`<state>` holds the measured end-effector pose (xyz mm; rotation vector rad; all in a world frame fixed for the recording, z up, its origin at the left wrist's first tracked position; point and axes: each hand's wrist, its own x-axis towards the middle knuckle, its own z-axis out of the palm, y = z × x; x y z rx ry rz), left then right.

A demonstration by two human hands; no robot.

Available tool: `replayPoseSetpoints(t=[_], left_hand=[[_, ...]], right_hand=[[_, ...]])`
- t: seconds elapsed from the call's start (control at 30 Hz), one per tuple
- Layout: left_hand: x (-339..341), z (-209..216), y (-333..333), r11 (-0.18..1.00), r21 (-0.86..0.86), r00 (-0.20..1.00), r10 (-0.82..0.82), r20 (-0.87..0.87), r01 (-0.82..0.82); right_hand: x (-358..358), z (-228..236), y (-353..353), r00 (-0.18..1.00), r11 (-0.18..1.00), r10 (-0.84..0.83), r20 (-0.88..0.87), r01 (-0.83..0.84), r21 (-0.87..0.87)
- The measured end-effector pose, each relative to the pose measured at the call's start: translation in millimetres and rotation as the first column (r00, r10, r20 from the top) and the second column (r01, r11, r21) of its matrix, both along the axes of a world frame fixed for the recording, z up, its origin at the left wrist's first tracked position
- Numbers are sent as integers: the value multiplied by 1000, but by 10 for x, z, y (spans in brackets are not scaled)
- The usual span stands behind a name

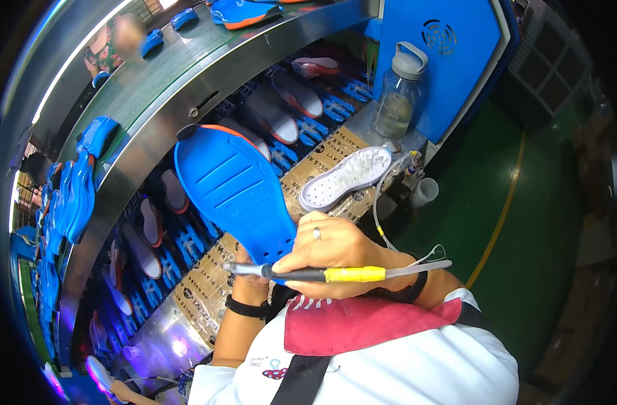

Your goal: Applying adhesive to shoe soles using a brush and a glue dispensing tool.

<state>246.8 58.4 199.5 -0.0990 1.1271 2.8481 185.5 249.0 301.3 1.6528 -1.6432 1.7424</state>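
Observation:
My left hand grips the narrow lower end of a blue sole-shaped piece, its fingers partly hidden behind it. The piece is tilted up, with ridges across its wide part, small holes near the narrow end and an orange edge at its far side. My right hand is closed around a glue brush with a black and yellow handle. A clear tube trails from the handle. The brush tip points left, across the front of my left hand. A white shoe sole lies just beyond my right hand.
Taped cardboard covers the ledge. Behind it, a rack holds several soles on blue holders. Blue pieces line the curved conveyor. A bottle and white cup stand right. Other people work at left.

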Motion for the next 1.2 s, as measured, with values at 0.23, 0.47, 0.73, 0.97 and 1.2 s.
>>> replayPoseSetpoints(t=[0.23,0.47,0.73,0.97,1.2], left_hand=[[-115,128,19,988,145,983,-34,-180,61],[-156,315,17,958,286,973,48,-227,19],[-188,428,-133,895,414,928,-1,-372,167],[-112,484,-305,922,376,944,38,-329,94],[-17,607,-533,993,16,970,-111,-215,117]], right_hand=[[81,-139,-42,992,997,-73,107,73,0],[164,-168,-77,974,995,-84,212,70,72],[218,-182,-67,951,986,16,310,-66,151],[233,-118,-45,907,953,190,375,-262,153],[180,-174,-19,908,913,214,361,-318,257]])
